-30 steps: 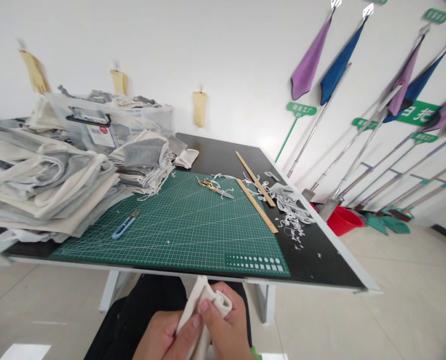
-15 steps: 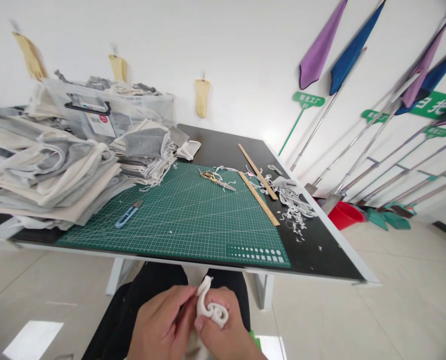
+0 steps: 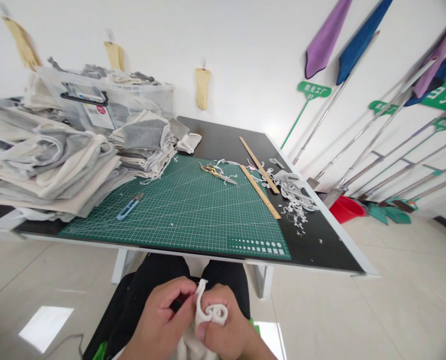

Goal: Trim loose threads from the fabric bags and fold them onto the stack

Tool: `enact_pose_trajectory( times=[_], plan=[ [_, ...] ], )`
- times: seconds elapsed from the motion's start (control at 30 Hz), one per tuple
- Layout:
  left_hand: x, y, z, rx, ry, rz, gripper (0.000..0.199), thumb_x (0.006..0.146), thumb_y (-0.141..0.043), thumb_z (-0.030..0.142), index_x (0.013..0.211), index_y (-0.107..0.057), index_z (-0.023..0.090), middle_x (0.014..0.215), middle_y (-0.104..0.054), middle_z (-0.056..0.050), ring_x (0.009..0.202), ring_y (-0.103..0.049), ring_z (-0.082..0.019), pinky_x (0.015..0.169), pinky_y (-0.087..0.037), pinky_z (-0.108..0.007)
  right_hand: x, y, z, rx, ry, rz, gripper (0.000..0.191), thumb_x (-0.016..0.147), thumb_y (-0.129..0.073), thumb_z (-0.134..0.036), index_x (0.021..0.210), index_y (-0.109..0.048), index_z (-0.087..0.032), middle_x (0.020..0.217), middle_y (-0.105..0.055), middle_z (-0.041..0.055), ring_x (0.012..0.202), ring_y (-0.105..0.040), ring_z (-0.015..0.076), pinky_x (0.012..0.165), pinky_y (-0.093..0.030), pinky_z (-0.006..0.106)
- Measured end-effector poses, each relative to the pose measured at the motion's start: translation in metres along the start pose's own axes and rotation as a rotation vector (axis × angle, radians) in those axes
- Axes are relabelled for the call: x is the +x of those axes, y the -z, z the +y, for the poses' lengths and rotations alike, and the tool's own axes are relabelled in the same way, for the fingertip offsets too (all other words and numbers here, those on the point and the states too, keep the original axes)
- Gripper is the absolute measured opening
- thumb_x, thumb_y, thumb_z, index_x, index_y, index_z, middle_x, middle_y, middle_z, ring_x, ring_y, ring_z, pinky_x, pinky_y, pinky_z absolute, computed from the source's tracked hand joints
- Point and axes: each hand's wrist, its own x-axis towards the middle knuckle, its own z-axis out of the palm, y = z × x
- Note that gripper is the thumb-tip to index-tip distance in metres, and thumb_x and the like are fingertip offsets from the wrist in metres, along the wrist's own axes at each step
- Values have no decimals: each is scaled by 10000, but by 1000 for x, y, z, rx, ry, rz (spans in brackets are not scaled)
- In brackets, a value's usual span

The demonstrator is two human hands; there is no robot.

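Observation:
A piece of cream fabric is bunched between my two hands above my lap, its edge curled into a roll on the right. My right hand is closed around the rolled part, thumb pressed on it. At the fabric's upper edge, my left hand pinches with thumb and forefinger. The rest of the cloth hangs below and is partly hidden by the hands. Beyond them on the table lies a green cutting mat with blue thread snips and gold-handled scissors on it.
Folded grey and cream cloths are piled at the left, before a clear plastic box. Two wooden rulers and fabric scraps lie at the right. The table's front edge is just beyond my hands. Mops and a red bucket stand right.
The view has shifted slightly. My left thumb and forefinger have moved a little at the fabric's edge, and its tip stands a bit differently. Both hands keep hold of the cloth.

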Motion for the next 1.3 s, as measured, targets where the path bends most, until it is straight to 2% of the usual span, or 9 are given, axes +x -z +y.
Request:
enact_pose_trajectory(
  times=[0.17, 0.3, 0.4, 0.5, 0.57, 0.67, 0.87, 1.1, 1.3],
  plan=[
    [-7, -5, -3, -278, 262, 252, 318, 798, -635, 408, 611, -614, 151, 557, -530, 16, 531, -446, -96, 494, -368, -185, 2, -5, 12, -31, -31, 410, 235, 711, -634, -344, 614, -474, -202, 573, -428, -41, 533, -363, 104, 482, -338, 214],
    [-10, -10, 0, -399, 338, 261, 372, 761, -663, 460, 577, -570, 151, 560, -511, 11, 546, -433, -102, 510, -369, -200, 8, -11, 17, 0, -92, 564, 143, 763, -622, -278, 682, -557, -180, 601, -491, -36, 552, -414, 107, 504, -371, 201],
    [-9, -13, 4, -389, 301, 238, 359, 764, -665, 452, 584, -574, 155, 563, -520, 9, 533, -429, -98, 492, -359, -197, 5, -14, 17, 16, -38, 513, 241, 834, -620, -407, 805, -635, -169, 659, -560, -6, 576, -465, 119, 531, -407, 214],
    [-7, -15, 7, -358, 245, 233, 353, 786, -648, 439, 584, -593, 155, 557, -516, 12, 528, -434, -95, 492, -368, -194, -1, -14, 12, 69, 34, 385, 440, 773, -661, -591, 893, -639, -169, 675, -533, -8, 573, -437, 119, 528, -400, 234],
    [-7, -16, 8, -382, 258, 233, 344, 789, -651, 431, 594, -605, 152, 562, -517, 14, 534, -432, -93, 497, -370, -192, -3, -14, 8, 20, 36, 354, 403, 768, -685, -560, 840, -622, -169, 671, -496, -18, 573, -408, 112, 521, -380, 233],
    [-8, -17, 7, -404, 279, 219, 342, 820, -628, 425, 616, -596, 154, 569, -506, 20, 530, -419, -87, 487, -360, -187, -1, -15, 5, -74, 24, 398, 259, 837, -641, -403, 744, -572, -172, 657, -451, -30, 575, -390, 105, 526, -364, 229],
    [-10, -11, 0, -179, -4, 74, 216, 868, -570, 370, 914, -641, 170, 784, -652, -46, 691, -599, -149, 646, -500, -242, 2, -16, 10, -140, -1, 454, 223, 769, -641, -292, 673, -462, -201, 614, -427, -45, 556, -373, 104, 517, -350, 230],
    [-8, -4, -2, -29, -67, -73, 196, 895, -527, 329, 800, -598, 173, 721, -607, -23, 674, -569, -136, 645, -470, -233, 2, -13, 14, 42, -75, 362, 389, 847, -596, -465, 631, -407, -202, 577, -357, -59, 535, -312, 90, 485, -289, 219],
    [-8, -5, -6, 36, 36, -66, 269, 890, -502, 323, 677, -564, 170, 635, -591, -7, 607, -547, -122, 602, -433, -226, -1, -13, 21, 22, -69, 339, 447, 866, -587, -520, 609, -440, -186, 565, -338, -62, 538, -292, 87, 490, -250, 220]
  ],
)
